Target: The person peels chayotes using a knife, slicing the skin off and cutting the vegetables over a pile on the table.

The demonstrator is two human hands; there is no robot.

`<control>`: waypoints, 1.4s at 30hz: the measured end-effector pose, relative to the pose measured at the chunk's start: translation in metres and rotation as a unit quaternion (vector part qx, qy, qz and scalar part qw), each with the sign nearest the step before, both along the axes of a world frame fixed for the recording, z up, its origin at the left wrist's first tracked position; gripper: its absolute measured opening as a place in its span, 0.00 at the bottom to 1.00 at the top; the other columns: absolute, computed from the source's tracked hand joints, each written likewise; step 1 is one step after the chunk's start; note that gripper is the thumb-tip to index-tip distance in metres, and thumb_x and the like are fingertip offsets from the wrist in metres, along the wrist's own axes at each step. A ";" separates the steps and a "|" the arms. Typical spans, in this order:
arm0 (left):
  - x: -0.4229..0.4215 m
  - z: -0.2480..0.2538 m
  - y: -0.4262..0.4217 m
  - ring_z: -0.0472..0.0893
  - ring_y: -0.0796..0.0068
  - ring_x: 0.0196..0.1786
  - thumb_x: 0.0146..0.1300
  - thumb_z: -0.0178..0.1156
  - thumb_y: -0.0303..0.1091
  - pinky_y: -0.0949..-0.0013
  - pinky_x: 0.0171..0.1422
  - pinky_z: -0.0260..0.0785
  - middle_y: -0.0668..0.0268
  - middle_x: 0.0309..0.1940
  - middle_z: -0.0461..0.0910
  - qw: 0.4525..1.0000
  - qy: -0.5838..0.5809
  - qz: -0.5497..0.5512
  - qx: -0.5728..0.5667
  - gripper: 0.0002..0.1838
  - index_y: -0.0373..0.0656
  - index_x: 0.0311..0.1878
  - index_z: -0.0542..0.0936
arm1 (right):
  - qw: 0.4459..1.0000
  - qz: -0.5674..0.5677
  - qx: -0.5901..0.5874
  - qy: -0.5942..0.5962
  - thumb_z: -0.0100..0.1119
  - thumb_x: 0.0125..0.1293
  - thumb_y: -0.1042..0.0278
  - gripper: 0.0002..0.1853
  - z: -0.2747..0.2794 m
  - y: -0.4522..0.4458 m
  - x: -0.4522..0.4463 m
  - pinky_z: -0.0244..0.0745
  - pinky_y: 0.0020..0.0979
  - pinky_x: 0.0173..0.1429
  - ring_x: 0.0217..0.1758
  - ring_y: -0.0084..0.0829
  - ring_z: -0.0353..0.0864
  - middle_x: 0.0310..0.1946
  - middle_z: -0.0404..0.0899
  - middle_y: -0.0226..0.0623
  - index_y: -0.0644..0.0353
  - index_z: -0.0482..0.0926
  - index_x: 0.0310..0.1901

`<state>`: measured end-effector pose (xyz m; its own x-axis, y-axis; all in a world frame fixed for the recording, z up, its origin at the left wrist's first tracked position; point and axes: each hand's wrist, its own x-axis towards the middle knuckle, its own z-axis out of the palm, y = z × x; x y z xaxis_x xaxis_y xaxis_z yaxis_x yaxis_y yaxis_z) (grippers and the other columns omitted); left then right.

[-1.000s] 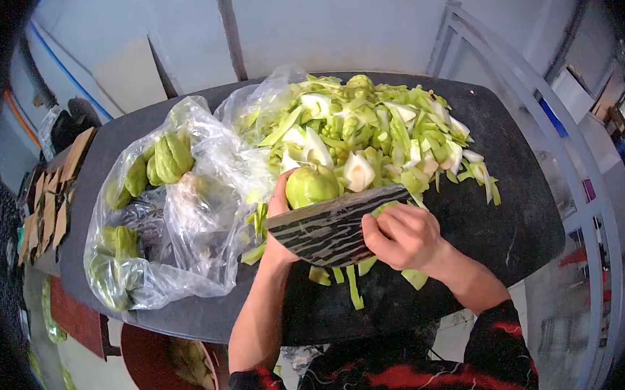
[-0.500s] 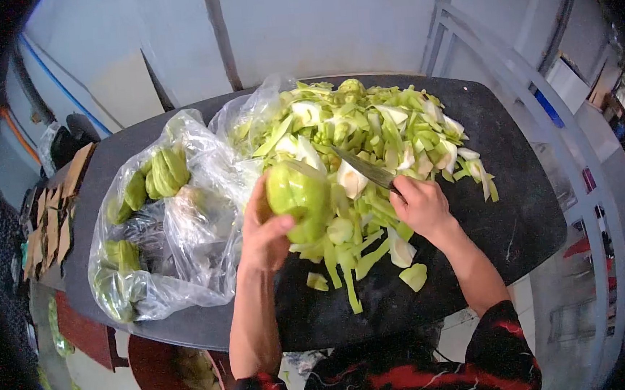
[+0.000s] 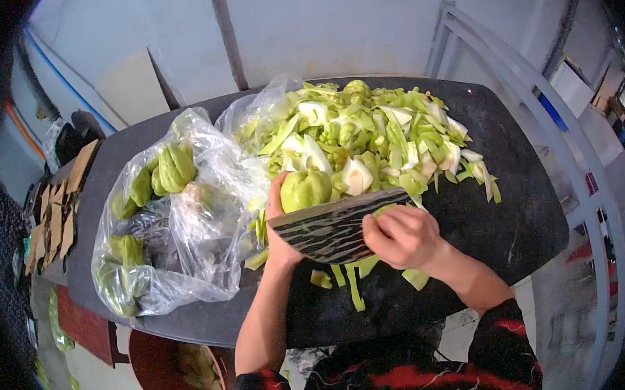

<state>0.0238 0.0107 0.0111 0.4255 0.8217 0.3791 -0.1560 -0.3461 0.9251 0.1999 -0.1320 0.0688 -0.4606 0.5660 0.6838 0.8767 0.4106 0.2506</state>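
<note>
A pale green chayote (image 3: 305, 190) is held in my left hand (image 3: 280, 233), over the near side of the peelings. My right hand (image 3: 405, 238) grips a broad-bladed knife (image 3: 329, 228), its patterned flat turned up toward me. The blade lies across the near side of the chayote and hides its lower part along with most of my left fingers. Just behind spreads a heap of green and white peelings (image 3: 373, 129). To the left, a clear plastic bag (image 3: 207, 238) holds several whole chayotes (image 3: 174, 168).
Everything lies on a dark oval table (image 3: 505, 254). Below its near left edge stands a reddish bucket (image 3: 147, 373) with pale pieces inside. Flattened cardboard (image 3: 57, 220) leans at the left, and a grey metal rail (image 3: 579, 169) runs along the right.
The knife has swung from pointing away over the heap to lying flat across the chayote. My right hand has moved left and nearer, and the chayote has been turned.
</note>
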 end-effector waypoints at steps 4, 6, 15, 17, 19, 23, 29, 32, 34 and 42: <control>0.006 0.001 -0.003 0.76 0.70 0.51 0.49 0.70 0.37 0.68 0.60 0.67 0.60 0.47 0.78 0.993 0.016 0.062 0.103 0.36 0.37 0.61 0.68 | 1.000 -0.008 0.002 -0.021 0.59 0.50 0.71 0.08 -0.001 0.009 -0.012 0.75 0.25 0.26 0.23 0.24 0.76 0.21 0.69 0.28 0.60 0.77 0.34; 0.007 0.008 -0.007 0.76 0.72 0.50 0.50 0.69 0.38 0.68 0.59 0.67 0.60 0.46 0.78 0.991 0.001 0.069 0.115 0.35 0.37 0.61 0.69 | 1.000 -0.012 0.004 -0.022 0.59 0.50 0.71 0.07 -0.001 0.012 -0.017 0.74 0.25 0.25 0.22 0.24 0.76 0.20 0.67 0.27 0.60 0.77 0.33; 0.000 0.028 -0.018 0.81 0.65 0.50 0.37 0.72 0.28 0.67 0.58 0.72 0.53 0.45 0.82 0.984 0.132 0.088 0.079 0.43 0.30 0.62 0.67 | 0.967 -0.217 -0.107 0.080 0.62 0.57 0.71 0.08 -0.046 0.038 0.060 0.78 0.39 0.27 0.25 0.42 0.82 0.25 0.80 0.38 0.58 0.71 0.34; 0.003 0.017 -0.011 0.81 0.64 0.51 0.36 0.73 0.30 0.66 0.59 0.72 0.54 0.46 0.82 0.997 0.072 0.019 -0.005 0.46 0.29 0.63 0.65 | 0.963 -0.219 -0.111 0.109 0.62 0.59 0.69 0.09 -0.040 0.019 0.060 0.79 0.41 0.29 0.27 0.44 0.83 0.25 0.78 0.39 0.57 0.71 0.36; -0.003 0.013 -0.012 0.81 0.63 0.52 0.40 0.72 0.31 0.65 0.60 0.72 0.53 0.49 0.80 0.994 0.100 -0.012 -0.049 0.44 0.32 0.64 0.66 | 0.956 -0.224 -0.129 0.137 0.65 0.56 0.69 0.11 -0.039 0.012 0.058 0.78 0.44 0.31 0.28 0.45 0.83 0.26 0.79 0.40 0.57 0.70 0.36; 0.010 0.030 -0.015 0.78 0.59 0.57 0.61 0.64 0.42 0.57 0.63 0.71 0.54 0.56 0.77 0.944 -0.232 -0.059 -0.228 0.32 0.40 0.66 0.67 | 0.948 -0.221 -0.124 0.190 0.63 0.58 0.69 0.10 -0.038 0.014 0.062 0.78 0.46 0.32 0.29 0.48 0.82 0.29 0.81 0.41 0.58 0.71 0.37; 0.006 0.017 -0.003 0.76 0.48 0.58 0.68 0.49 0.60 0.43 0.62 0.69 0.56 0.57 0.75 0.813 -0.266 -0.157 -0.493 0.31 0.47 0.64 0.70 | 0.965 -0.169 -0.095 0.177 0.64 0.55 0.70 0.10 -0.031 0.007 0.049 0.78 0.43 0.30 0.27 0.45 0.82 0.26 0.79 0.40 0.58 0.73 0.37; 0.002 0.022 -0.007 0.78 0.52 0.54 0.67 0.48 0.59 0.44 0.57 0.70 0.53 0.53 0.78 0.793 -0.318 -0.116 -0.506 0.28 0.47 0.59 0.76 | 0.992 -0.096 -0.004 0.084 0.64 0.51 0.71 0.11 -0.028 0.006 0.033 0.76 0.33 0.26 0.23 0.34 0.80 0.21 0.74 0.35 0.63 0.77 0.36; 0.001 0.023 -0.007 0.77 0.51 0.55 0.67 0.49 0.58 0.45 0.60 0.69 0.54 0.54 0.77 0.789 -0.322 -0.119 -0.509 0.29 0.45 0.60 0.74 | 0.997 -0.062 0.011 0.041 0.63 0.51 0.72 0.09 -0.017 0.005 0.017 0.76 0.31 0.25 0.23 0.31 0.79 0.21 0.73 0.33 0.63 0.77 0.35; 0.003 0.019 -0.011 0.82 0.61 0.45 0.64 0.51 0.63 0.58 0.53 0.76 0.58 0.46 0.82 0.823 -0.251 -0.094 -0.500 0.31 0.44 0.56 0.77 | 0.998 0.022 0.037 -0.034 0.60 0.52 0.73 0.05 -0.010 0.019 -0.025 0.69 0.23 0.22 0.20 0.22 0.71 0.19 0.65 0.26 0.59 0.76 0.32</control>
